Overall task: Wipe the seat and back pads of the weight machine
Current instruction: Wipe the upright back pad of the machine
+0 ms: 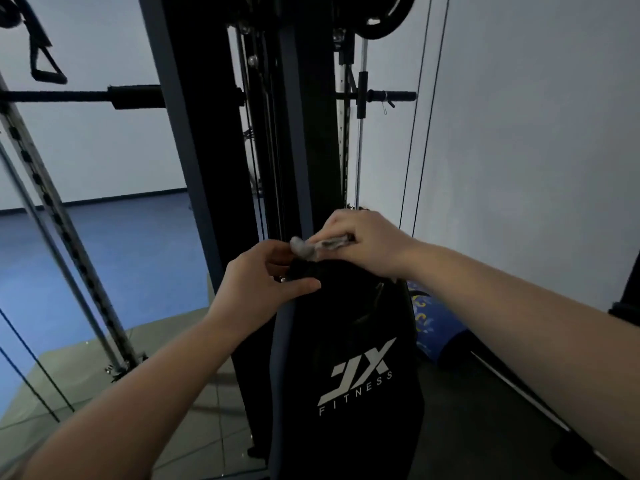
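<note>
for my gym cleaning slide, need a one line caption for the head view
Right hand presses a grey cloth on the top of the black back pad while left hand grips its edge.

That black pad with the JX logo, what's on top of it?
A crumpled grey cloth sits at the back pad's top edge, held by the right hand. The left hand pinches the pad's corner. The cloth's far end is hidden under the fingers.

The back pad (349,341) is being flanked at its top edge: left hand (263,275) to the left, right hand (363,240) above, a cloth (311,247) being pinched between them.
</note>
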### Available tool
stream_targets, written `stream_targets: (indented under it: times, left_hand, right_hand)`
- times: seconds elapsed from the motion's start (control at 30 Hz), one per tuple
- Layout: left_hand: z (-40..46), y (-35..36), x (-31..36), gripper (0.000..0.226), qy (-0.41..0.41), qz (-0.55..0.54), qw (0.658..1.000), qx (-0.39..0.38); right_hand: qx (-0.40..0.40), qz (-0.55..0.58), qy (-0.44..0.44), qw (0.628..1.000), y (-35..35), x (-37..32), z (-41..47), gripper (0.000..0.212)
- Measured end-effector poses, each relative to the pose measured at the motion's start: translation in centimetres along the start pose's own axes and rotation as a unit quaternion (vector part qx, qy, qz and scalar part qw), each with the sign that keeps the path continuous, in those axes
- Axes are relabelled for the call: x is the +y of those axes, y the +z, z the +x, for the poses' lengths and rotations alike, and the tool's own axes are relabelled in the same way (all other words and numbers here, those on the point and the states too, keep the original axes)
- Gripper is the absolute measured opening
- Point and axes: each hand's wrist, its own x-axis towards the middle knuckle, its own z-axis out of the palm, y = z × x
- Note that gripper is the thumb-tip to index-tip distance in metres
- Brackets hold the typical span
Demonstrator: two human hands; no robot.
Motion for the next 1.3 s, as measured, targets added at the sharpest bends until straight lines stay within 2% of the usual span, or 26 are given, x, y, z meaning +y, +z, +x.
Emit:
stream_targets:
  times: [0.07, 0.17, 0.27, 0.33, 0.4, 0.47, 0.53, 0.57, 0.67, 0.73, 0.8, 0.9, 1.0, 1.07, 1.2, 1.3]
  left_hand:
    - [0.3, -0.2, 0.3, 0.057, 0.023, 0.011, 1.0, -0.005]
    - [1.0, 0.3, 1.6, 0.037, 0.107, 0.06, 0.992, -0.035]
    - [2.7, 1.6, 3.1, 0.027, 0.135, 0.108, 0.979, -0.11]
    - [3.6, 2.5, 3.6, 0.024, 0.146, 0.142, 0.971, -0.123]
    - [4.0, 3.3, 3.6, 0.026, 0.185, 0.19, 0.957, -0.119]
    - [4.3, 3.8, 3.6, 0.028, 0.216, 0.22, 0.944, -0.12]
    - [4.6, 4.5, 3.8, 0.024, 0.22, 0.215, 0.944, -0.122]
    - [4.8, 4.8, 4.0, 0.021, 0.228, 0.215, 0.941, -0.125]
    - [5.1, 5.2, 4.3, 0.024, 0.263, 0.224, 0.927, -0.149]
    - [5.0, 5.2, 4.3, 0.027, 0.27, 0.225, 0.923, -0.154]
    - [4.8, 5.1, 4.2, 0.027, 0.269, 0.233, 0.923, -0.15]
    - [5.0, 5.2, 4.3, 0.029, 0.278, 0.267, 0.911, -0.149]
    - [6.0, 5.8, 4.9, 0.032, 0.298, 0.324, 0.882, -0.169]
    - [6.7, 6.5, 5.3, 0.037, 0.307, 0.349, 0.863, -0.195]
    - [7.0, 6.8, 5.3, 0.057, 0.359, 0.378, 0.822, -0.229]
    - [7.0, 6.7, 5.1, 0.056, 0.377, 0.373, 0.81, -0.25]
  right_hand:
    - [0.061, -0.012, 0.045, 0.997, -1.0, 2.1, -0.9, 0.023]
    - [0.08, -0.001, 0.095, 0.992, -2.1, 4.1, -1.9, 0.023]
    - [0.054, 0.105, 0.091, 0.989, -2.2, 4.2, -2.2, 0.018]
    - [0.106, 0.155, 0.084, 0.979, -1.8, 4.8, -2.8, 0.024]
    - [0.197, 0.197, 0.106, 0.954, -0.3, 6.2, -4.3, 0.024]
    - [0.257, 0.276, 0.142, 0.915, 1.6, 7.5, -6.2, 0.022]
    - [0.266, 0.362, 0.171, 0.877, 2.7, 8.4, -7.5, 0.016]
    - [0.259, 0.373, 0.181, 0.872, 2.6, 8.7, -7.6, 0.014]
    - [0.21, 0.287, 0.167, 0.919, 0.4, 8.3, -6.4, 0.01]
    - [0.207, 0.252, 0.132, 0.936, -0.3, 6.9, -5.3, 0.007]
    - [0.242, 0.283, 0.134, 0.918, 1.0, 6.6, -5.8, 0.01]
    - [0.301, 0.309, 0.199, 0.88, 5.2, 9.7, -9.0, 0.026]
    - [0.291, 0.318, 0.258, 0.865, 7.0, 12.0, -11.6, 0.043]
    - [0.279, 0.319, 0.254, 0.869, 5.8, 11.7, -11.1, 0.039]
    - [0.317, 0.361, 0.186, 0.857, 4.1, 9.3, -7.5, 0.026]
    - [0.352, 0.368, 0.212, 0.834, 7.2, 10.6, -8.7, 0.028]
